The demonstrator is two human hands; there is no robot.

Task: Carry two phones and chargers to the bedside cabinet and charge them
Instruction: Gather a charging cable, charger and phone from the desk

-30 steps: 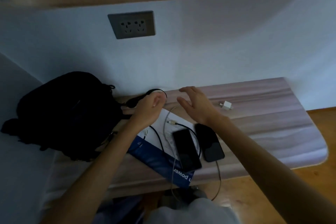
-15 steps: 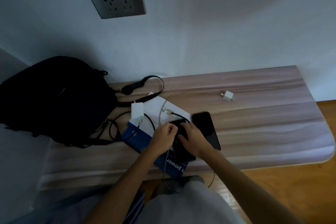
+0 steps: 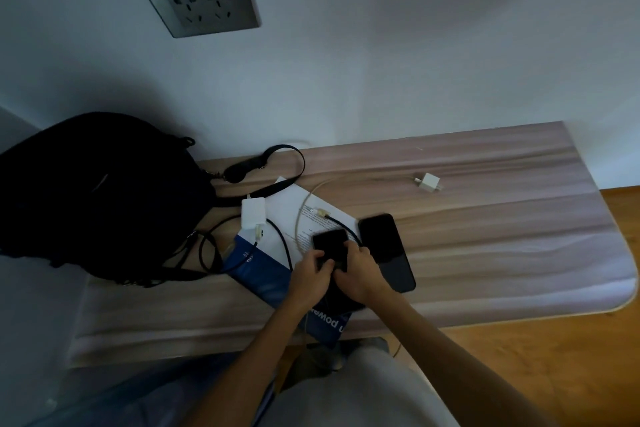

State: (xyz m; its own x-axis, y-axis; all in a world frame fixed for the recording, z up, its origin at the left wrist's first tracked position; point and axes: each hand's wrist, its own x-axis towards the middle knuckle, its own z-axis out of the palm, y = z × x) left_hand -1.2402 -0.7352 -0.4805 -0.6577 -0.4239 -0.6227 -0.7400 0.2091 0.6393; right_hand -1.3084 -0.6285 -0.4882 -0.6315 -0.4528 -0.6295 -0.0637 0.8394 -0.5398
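Phones and chargers on cabinet [image 3: 485, 218], so carry done: left phone [image 3: 329, 243] under both hands on blue box [image 3: 263, 274], right phone [image 3: 386, 250] just beside. Left hand [image 3: 311, 274] and right hand [image 3: 360, 274] curled, fingertips pinching at left phone's near end, likely seating black cable [image 3: 277, 243]; contact hidden. Left: white bricks [image 3: 252, 213] [image 3: 428, 181] not yet in socket [image 3: 201, 0], right phone apparently uncabled.

- Left hand [image 3: 313, 274]: bare, no glove, no ring or watch to be seen.
- Right hand [image 3: 360, 276]: bare likewise, wrist unadorned.
- Forearms: both uncovered along their whole visible length; no sleeve reaches into view.
- Clothing: pale grey garment at the bottom edge, smooth and plain, without visible print or seam; which garment it is cannot be told in the dim light.
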